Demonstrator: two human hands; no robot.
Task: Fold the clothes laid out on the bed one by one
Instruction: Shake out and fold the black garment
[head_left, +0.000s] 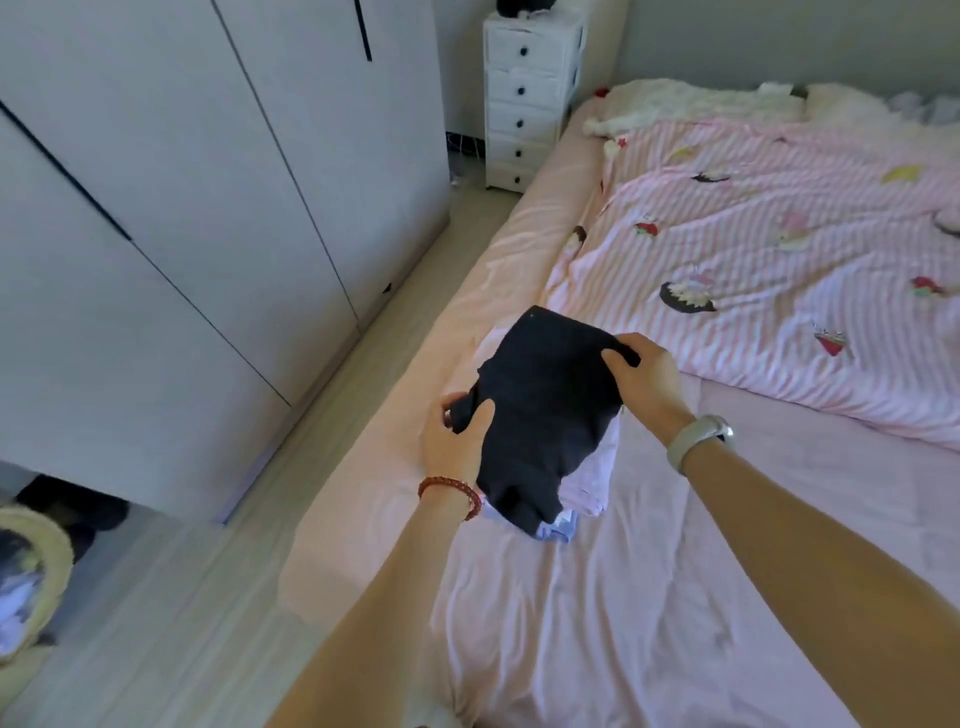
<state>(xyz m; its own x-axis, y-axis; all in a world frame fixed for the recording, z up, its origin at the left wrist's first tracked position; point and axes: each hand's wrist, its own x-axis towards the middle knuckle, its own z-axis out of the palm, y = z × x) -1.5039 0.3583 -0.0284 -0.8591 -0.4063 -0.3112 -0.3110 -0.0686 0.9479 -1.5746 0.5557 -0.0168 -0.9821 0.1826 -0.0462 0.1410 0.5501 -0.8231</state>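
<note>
Black cloth, a folded garment (545, 410), is pinched at its left edge by the left hand (454, 441) and gripped at its far right corner by the right hand (647, 379). It sits over pale folded clothes (597, 480) near the edge of the pink bed (623, 623).

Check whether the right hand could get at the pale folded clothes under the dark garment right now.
Probably not: the right hand grips the dark garment, which covers most of the pale folded clothes.

left hand (453, 436) and right hand (644, 376) gripping dark garment (545, 410), pink bed (597, 597)
</note>
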